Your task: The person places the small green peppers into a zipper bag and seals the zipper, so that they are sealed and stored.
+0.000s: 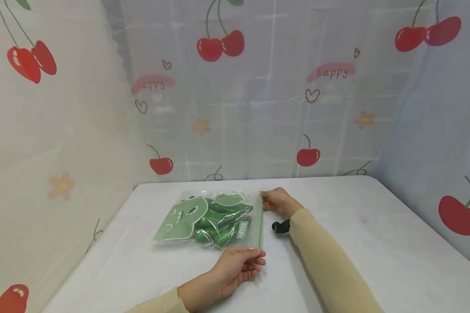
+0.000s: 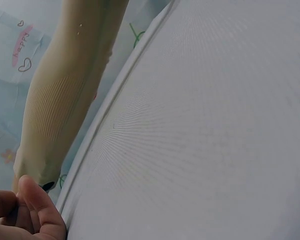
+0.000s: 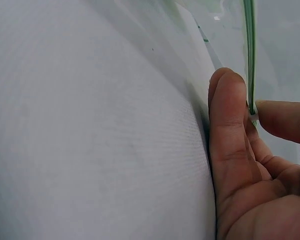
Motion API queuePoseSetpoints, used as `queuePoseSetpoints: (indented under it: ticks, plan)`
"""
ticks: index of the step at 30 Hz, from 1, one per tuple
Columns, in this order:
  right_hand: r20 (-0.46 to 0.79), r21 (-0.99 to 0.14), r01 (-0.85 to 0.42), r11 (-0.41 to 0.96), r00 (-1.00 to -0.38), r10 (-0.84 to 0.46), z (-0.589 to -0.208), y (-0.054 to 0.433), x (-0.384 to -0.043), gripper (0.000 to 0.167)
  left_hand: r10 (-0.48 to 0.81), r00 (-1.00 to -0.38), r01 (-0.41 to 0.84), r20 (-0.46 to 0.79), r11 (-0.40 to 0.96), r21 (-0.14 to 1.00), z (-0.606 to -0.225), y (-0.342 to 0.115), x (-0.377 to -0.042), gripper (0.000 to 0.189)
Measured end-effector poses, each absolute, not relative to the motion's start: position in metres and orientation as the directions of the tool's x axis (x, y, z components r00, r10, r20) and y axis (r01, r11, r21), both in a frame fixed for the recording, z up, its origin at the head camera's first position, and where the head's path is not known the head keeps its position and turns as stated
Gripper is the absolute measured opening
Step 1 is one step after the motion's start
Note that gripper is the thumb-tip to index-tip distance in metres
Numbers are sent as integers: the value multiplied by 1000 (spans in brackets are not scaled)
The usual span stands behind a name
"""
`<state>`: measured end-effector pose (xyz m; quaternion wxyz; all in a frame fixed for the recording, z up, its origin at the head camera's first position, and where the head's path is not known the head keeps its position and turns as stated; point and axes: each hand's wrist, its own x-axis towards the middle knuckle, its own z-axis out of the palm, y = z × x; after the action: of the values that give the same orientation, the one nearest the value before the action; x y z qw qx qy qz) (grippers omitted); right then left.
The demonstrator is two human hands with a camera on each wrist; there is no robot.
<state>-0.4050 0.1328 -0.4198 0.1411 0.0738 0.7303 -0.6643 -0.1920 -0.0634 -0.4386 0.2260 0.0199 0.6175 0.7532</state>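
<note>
A clear zip bag (image 1: 180,217) with a green cartoon print lies on the white table. Several glossy green, elongated things (image 1: 219,226) like peppers show through its plastic. Its green zip strip (image 1: 260,221) runs along the right side. At the far end of that strip, my right hand (image 1: 280,201) pinches a small pale slider (image 3: 254,117) between thumb and finger. My left hand (image 1: 236,267) pinches the strip's near end, its other fingers loosely curled. In the left wrist view only part of the left hand (image 2: 32,215) shows, and the bag is out of sight.
A black wrist camera mount (image 1: 280,226) juts from the right sleeve (image 1: 329,256) near the tabletop. The white table (image 1: 376,243) is walled on the left, back and right by cherry-printed curtains (image 1: 254,108). The right forearm crosses the table's right half.
</note>
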Motion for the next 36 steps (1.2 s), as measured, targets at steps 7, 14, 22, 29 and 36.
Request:
queuePoseSetpoints:
  ticks: [7,14,22,29,36]
  plan:
    - [-301,-950,296,98,-952,-50,-420,131,-409,28,367,-895,-324,-255,-140,936,-437,-64,-191,33]
    - [-325,-943,323,76,-946,-18,-421,131,-412,24,370,-893,-325,-256,-139,935,-438,-62,-191,34]
    - [-310,-949,308,63,-950,-26,-419,128,-417,18,365,-897,-318,-249,-141,938,-436,-63,-193,34]
    - [-317,-947,316,52,-948,-19,-419,127,-416,24,368,-896,-313,-248,-128,941,-437,-63,-192,35]
    - [-295,-955,294,22,-956,-15,-421,128,-411,32,379,-897,-292,-228,-122,949,-439,-62,-191,36]
